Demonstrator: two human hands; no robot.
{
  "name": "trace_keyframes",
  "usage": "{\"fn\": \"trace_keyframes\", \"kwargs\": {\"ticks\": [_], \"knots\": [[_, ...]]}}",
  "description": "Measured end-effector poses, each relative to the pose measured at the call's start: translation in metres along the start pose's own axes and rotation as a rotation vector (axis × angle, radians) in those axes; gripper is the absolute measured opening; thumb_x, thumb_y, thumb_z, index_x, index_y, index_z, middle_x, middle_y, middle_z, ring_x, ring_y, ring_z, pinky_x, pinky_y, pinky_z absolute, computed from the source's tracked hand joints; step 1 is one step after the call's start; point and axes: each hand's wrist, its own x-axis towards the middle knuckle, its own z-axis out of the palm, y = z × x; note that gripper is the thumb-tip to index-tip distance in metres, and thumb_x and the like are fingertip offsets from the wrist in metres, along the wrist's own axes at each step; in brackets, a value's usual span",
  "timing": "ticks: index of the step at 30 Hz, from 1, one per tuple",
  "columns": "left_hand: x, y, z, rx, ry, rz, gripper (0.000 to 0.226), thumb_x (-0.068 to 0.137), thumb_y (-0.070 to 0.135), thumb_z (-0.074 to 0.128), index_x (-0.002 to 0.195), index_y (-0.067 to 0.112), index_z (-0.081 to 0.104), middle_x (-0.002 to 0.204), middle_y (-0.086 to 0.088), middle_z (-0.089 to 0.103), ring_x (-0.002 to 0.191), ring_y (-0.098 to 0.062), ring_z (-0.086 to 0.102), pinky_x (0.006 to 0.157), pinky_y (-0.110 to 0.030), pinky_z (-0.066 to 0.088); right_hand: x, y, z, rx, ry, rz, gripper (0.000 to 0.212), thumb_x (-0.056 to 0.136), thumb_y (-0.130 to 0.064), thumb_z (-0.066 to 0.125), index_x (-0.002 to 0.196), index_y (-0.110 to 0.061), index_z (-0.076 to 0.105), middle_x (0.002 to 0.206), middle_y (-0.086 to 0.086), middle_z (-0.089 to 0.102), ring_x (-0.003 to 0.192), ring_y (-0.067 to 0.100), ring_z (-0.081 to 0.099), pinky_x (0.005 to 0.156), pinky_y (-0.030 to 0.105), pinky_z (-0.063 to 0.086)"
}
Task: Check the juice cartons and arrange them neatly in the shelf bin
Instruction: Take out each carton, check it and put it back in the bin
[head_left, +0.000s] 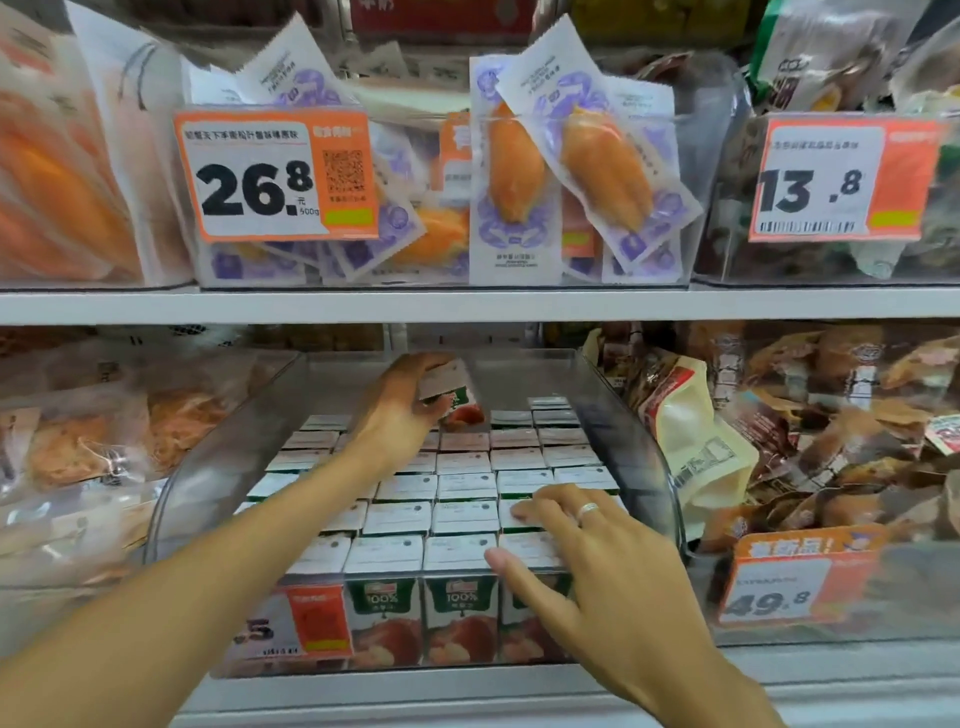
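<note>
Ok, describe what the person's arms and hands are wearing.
Both forearms are bare, with no sleeves in view. The right hand wears a plain silver-coloured band on one finger. The left hand shows no ring, watch or glove.

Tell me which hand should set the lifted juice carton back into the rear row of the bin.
Probably the left hand: it already grips the lifted carton, tilted above the rear rows of the clear bin. The right hand lies flat on the front cartons, far from the back.
</note>
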Motion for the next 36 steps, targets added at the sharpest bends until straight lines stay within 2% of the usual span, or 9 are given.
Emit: {"fn": "trace_keyframes", "kwargs": {"ticks": [5,7,10,20,25,28,30,33,36], "knots": [[0.017,0.018,-0.017,0.373,-0.371,0.000,0.051,0.092,0.019,0.064,0.141,0.020,0.047,0.147,-0.005,0.046,0.133,-0.024,0.044,0.110,-0.034,0.035,0.001,-0.001,0.002,-0.004,0.000,0.014,0.070,0.089,-0.077,0.014,0.113,-0.036,0.065,0.111,-0.020,0.060,0.102,0.003,0.058,0.070,0.021,0.050],[0.018,0.024,-0.017,0.404,-0.461,0.002,0.050,0.094,0.021,0.060,0.142,0.017,0.046,0.149,-0.006,0.043,0.137,-0.024,0.039,0.108,-0.026,0.028,0.000,-0.002,0.002,-0.012,0.000,0.019,0.070,0.089,-0.077,0.013,0.113,-0.036,0.065,0.111,-0.019,0.060,0.103,0.004,0.058,0.071,0.021,0.050],[0.021,0.021,-0.008,0.427,-0.537,-0.050,0.048,0.098,0.021,0.054,0.144,0.013,0.043,0.151,-0.008,0.040,0.139,-0.024,0.037,0.104,-0.023,0.027,0.000,-0.003,0.002,-0.005,0.013,0.024,0.068,0.090,-0.076,0.015,0.110,-0.036,0.065,0.109,-0.019,0.061,0.100,0.004,0.059,0.068,0.021,0.050],[0.030,-0.008,0.022,0.473,-0.542,-0.100,0.042,0.104,0.023,0.040,0.146,0.015,0.042,0.151,-0.008,0.041,0.138,-0.024,0.038,0.108,-0.029,0.029,-0.001,-0.002,0.002,-0.018,0.030,0.031,0.062,0.091,-0.074,0.019,0.106,-0.036,0.066,0.107,-0.018,0.063,0.099,0.006,0.060,0.067,0.021,0.049],[0.030,-0.008,0.024,0.607,-0.583,-0.052,0.045,0.106,0.034,0.031,0.151,0.025,0.031,0.157,-0.002,0.032,0.141,-0.025,0.034,0.113,-0.036,0.029,-0.001,-0.002,0.001,-0.037,0.015,0.038,0.062,0.091,-0.074,0.021,0.107,-0.035,0.066,0.109,-0.018,0.063,0.102,0.005,0.059,0.070,0.019,0.045],[0.022,0.002,0.016,0.676,-0.536,0.003,0.049,0.104,0.033,0.039,0.151,0.023,0.029,0.157,-0.003,0.032,0.141,-0.025,0.035,0.113,-0.037,0.031,-0.002,-0.003,-0.004,-0.024,-0.007,0.002,0.063,0.092,-0.071,0.020,0.111,-0.033,0.067,0.112,-0.016,0.064,0.103,0.007,0.059,0.074,0.021,0.048],[0.004,0.016,0.007,0.651,-0.470,0.082,0.049,0.101,0.032,0.046,0.148,0.025,0.035,0.155,0.000,0.037,0.139,-0.022,0.037,0.112,-0.037,0.032,-0.005,-0.001,-0.010,0.007,-0.011,-0.043,0.057,0.094,-0.064,0.025,0.110,-0.030,0.068,0.111,-0.014,0.064,0.102,0.008,0.060,0.075,0.022,0.049],[-0.036,0.038,-0.004,0.483,-0.391,0.239,0.032,0.096,0.031,0.056,0.128,0.034,0.058,0.136,0.012,0.056,0.126,-0.009,0.050,0.105,-0.039,0.043,-0.018,0.009,-0.019,-0.008,0.124,-0.110,0.032,0.094,-0.046,0.047,0.095,-0.027,0.073,0.101,-0.011,0.067,0.099,0.011,0.062,0.073,0.022,0.049],[-0.071,0.055,-0.013,0.393,-0.501,0.356,0.016,0.092,0.041,0.061,0.107,0.040,0.067,0.103,0.026,0.062,0.096,0.008,0.058,0.082,-0.026,0.049,-0.032,0.027,-0.026,-0.085,0.319,-0.134,0.021,0.090,-0.033,0.057,0.091,-0.021,0.075,0.109,-0.002,0.069,0.111,0.022,0.058,0.092,0.034,0.045]]}}
